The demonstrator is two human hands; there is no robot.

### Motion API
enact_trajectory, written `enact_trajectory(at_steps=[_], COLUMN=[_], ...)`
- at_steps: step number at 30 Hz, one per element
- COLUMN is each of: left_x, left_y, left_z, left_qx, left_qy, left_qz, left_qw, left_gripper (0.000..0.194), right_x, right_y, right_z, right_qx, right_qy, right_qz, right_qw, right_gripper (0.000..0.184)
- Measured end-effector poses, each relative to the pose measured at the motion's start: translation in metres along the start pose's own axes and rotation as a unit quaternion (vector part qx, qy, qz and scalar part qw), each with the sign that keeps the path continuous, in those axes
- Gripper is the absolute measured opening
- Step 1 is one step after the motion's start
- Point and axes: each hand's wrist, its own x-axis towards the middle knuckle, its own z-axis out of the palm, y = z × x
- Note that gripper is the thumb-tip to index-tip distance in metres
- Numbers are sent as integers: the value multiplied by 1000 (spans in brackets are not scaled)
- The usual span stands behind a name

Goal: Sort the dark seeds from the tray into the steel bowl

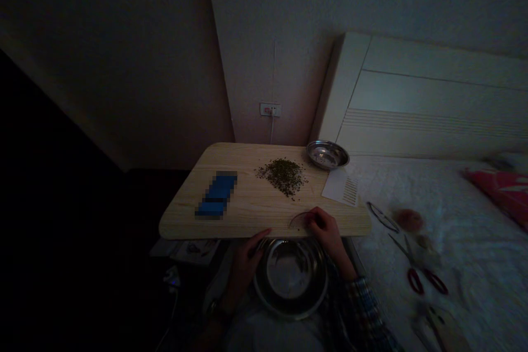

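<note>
The right hand (pixel 325 229) pinches a thin curved piece (pixel 300 214) at the table (pixel 247 219) edge, the left hand (pixel 243 262) parts thumb and forefinger beside the bowl (pixel 289 303) between them, and grains (pixel 284 174) ahead could scatter if swept carelessly.

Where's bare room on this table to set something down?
Bare tabletop lies between the blue thing and the dark pile, and along the edge behind the blue thing. The right is crowded: far bowl, paper, right hand.
</note>
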Motion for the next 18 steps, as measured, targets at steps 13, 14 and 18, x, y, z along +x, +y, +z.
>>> enact_trajectory(at_steps=[13,14,18], left_x=[-1,-1,-1], left_y=[-2,-2,-2], left_z=[-1,-1,-1], left_qx=[-3,-4,0], left_qy=[-2,-6,-13], left_qz=[4,2,1], left_qw=[1000,1000,1000], left_gripper=[41,41,41], right_x=[8,8,9], right_y=[13,13,14], right_z=[4,4,6], right_qx=[74,69,46], right_qy=[171,176,199], right_qz=[35,38,44], right_qw=[982,981,978], right_gripper=[16,17,21])
